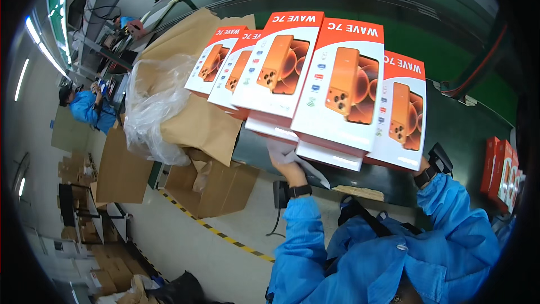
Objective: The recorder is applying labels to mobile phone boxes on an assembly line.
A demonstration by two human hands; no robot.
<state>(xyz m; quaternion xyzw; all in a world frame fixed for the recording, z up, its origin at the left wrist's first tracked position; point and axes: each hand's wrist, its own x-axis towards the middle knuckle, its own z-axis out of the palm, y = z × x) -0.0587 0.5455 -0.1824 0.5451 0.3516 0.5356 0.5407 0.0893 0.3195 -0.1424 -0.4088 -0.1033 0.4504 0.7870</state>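
Observation:
Several white-and-orange phone boxes (337,90) are stacked in a cluster above the dark green table. Their tops show a printed orange phone. My left hand (288,170) reaches in at the near left edge of the cluster, beside a thin white sheet (309,170); its fingers are hidden under the boxes and the sheet. At the near right corner of the rightmost phone box (400,112) is my right hand (423,168), mostly covered by that box. Whether either hand grips a box cannot be made out. Each wrist wears a black strap with a small device.
Brown paper (208,126) and clear plastic film (152,107) lie left of the boxes. Below them, an open cardboard carton (211,188) stands on the floor. More phone boxes (498,169) stand at the far right. A person in blue (87,107) sits at the far left.

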